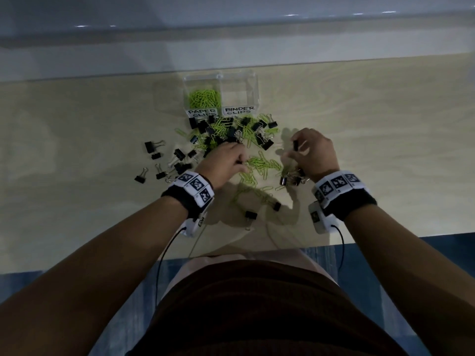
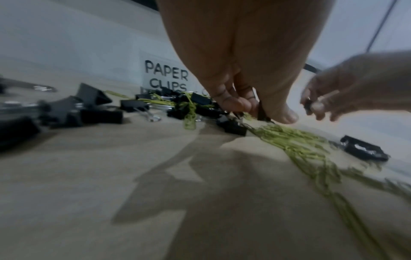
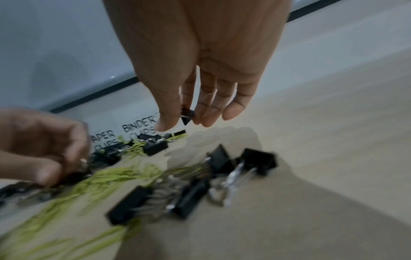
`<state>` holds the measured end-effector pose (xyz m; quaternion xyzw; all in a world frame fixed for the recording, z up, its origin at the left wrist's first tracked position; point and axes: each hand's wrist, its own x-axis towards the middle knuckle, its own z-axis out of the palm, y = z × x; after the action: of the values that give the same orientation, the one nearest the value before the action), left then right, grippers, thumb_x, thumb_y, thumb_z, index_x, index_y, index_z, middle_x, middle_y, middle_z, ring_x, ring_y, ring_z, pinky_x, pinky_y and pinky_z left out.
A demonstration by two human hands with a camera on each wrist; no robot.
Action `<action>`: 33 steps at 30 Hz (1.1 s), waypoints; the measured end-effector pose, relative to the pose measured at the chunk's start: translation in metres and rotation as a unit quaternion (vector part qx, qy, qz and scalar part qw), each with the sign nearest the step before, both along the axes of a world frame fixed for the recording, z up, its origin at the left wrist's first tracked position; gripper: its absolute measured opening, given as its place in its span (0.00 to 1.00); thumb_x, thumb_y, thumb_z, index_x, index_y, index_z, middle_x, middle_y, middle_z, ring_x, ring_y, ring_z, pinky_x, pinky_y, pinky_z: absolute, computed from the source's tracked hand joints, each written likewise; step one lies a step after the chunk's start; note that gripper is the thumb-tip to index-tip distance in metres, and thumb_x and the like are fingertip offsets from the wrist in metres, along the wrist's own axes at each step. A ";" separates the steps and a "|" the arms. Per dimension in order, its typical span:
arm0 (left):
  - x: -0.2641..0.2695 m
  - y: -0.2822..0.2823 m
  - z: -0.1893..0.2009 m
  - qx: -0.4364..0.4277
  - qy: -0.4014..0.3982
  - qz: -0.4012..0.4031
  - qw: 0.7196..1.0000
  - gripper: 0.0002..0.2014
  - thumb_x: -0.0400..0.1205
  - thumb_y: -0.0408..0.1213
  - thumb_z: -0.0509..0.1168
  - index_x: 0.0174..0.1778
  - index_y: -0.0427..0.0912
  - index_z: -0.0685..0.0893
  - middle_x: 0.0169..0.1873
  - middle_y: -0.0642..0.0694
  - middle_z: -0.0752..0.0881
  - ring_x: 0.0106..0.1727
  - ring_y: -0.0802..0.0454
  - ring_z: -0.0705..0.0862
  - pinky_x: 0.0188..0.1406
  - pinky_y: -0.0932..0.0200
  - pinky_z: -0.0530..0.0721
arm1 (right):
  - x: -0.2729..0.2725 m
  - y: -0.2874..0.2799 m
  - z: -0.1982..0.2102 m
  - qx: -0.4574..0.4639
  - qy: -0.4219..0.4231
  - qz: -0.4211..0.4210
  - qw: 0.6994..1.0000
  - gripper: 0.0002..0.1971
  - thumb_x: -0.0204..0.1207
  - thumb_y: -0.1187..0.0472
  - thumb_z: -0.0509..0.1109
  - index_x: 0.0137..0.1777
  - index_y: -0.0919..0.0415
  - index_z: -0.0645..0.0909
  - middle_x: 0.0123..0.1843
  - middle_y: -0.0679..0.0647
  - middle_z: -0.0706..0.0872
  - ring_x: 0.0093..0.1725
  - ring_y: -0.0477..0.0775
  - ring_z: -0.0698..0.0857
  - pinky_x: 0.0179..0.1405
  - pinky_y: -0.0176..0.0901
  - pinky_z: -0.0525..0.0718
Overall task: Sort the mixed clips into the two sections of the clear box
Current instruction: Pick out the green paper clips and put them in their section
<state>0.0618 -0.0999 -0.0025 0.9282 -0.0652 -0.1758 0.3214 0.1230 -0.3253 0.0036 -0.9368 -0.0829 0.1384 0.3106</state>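
The clear box (image 1: pixel 253 82) stands at the back of the table. Its left section, labelled PAPER CLIPS (image 2: pixel 166 75), holds green paper clips (image 1: pixel 204 98); the right section, labelled BINDER CLIPS (image 1: pixel 239 111), looks bare. A mixed pile of black binder clips and green paper clips (image 1: pixel 231 131) lies just in front of it. My left hand (image 1: pixel 231 156) reaches into the pile's near edge and pinches a small black binder clip (image 2: pixel 261 112). To the right of the pile my right hand (image 3: pixel 184 119) hovers above the table, thumb and fingers pinching another black binder clip (image 3: pixel 187 116).
Loose binder clips (image 1: pixel 164 163) are scattered left of my left wrist, and a few more (image 1: pixel 290 179) sit under my right wrist. Green paper clips (image 1: pixel 259 167) spread between my hands. Two binder clips (image 1: pixel 250 215) lie near the table's front edge. A pale wall rises behind.
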 end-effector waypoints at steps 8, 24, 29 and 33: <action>-0.033 0.050 -0.001 0.054 -0.056 0.098 0.992 0.15 0.74 0.44 0.72 0.48 0.40 0.79 0.52 0.43 0.79 0.52 0.50 0.77 0.49 0.57 0.79 | -0.009 0.004 0.002 -0.070 -0.043 0.115 0.990 0.17 0.67 0.60 0.77 0.56 0.61 0.81 0.53 0.57 0.79 0.51 0.57 0.79 0.51 0.54 0.83; -0.028 -0.018 -0.011 0.088 -0.004 -0.022 0.996 0.30 0.78 0.48 0.68 0.72 0.36 0.71 0.66 0.40 0.71 0.64 0.42 0.73 0.63 0.46 0.78 | -0.035 0.046 -0.010 -0.067 0.036 0.229 0.970 0.18 0.68 0.69 0.71 0.59 0.62 0.82 0.52 0.61 0.80 0.51 0.63 0.81 0.49 0.53 0.83; -0.017 -0.020 -0.005 0.098 -0.008 -0.040 0.994 0.15 0.82 0.38 0.63 0.62 0.35 0.79 0.59 0.39 0.76 0.60 0.39 0.76 0.58 0.44 0.78 | -0.034 0.039 -0.009 -0.028 0.011 0.196 0.980 0.13 0.64 0.72 0.73 0.49 0.64 0.86 0.48 0.59 0.86 0.45 0.59 0.84 0.47 0.37 0.77; -0.016 -0.012 -0.001 0.120 0.001 -0.074 0.990 0.13 0.84 0.32 0.57 0.60 0.32 0.79 0.58 0.37 0.77 0.56 0.38 0.79 0.53 0.42 0.80 | -0.028 0.033 -0.007 0.021 0.073 0.097 0.992 0.08 0.67 0.71 0.75 0.44 0.61 0.88 0.38 0.54 0.87 0.30 0.40 0.80 0.37 0.36 0.77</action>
<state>0.0457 -0.1123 -0.0039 0.9526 -0.1120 -0.2064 0.1937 0.0950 -0.2922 -0.0030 -0.9050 -0.1535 0.2337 0.3207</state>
